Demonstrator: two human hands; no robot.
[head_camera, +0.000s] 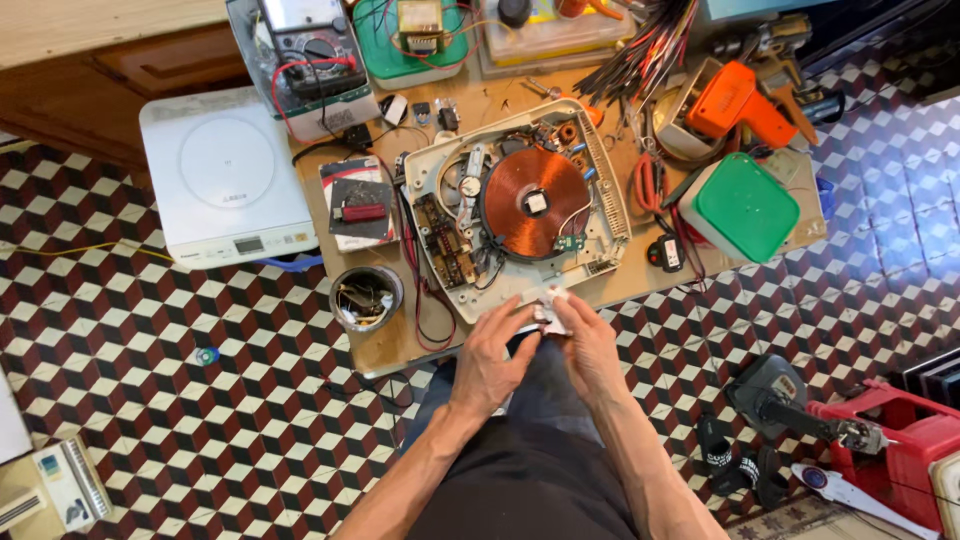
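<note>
My left hand (492, 352) and my right hand (588, 345) meet just below the front edge of an opened induction cooker (600, 190). Together they hold a small white part (550, 308), pinched between the fingers of both hands; its shape is too small to make out. The cooker lies on a low wooden board (385, 345) with its copper coil (530, 200) and a circuit board (445, 240) exposed. My knees are under my hands.
A whole white induction cooker (220, 170) lies on the tiled floor at left. A round tin of small parts (366, 297), a multimeter (310, 50), an orange solder gun (735, 100), a green-lidded box (745, 205) and bundled wires (640, 50) crowd the board. Red tool (880, 440) at right.
</note>
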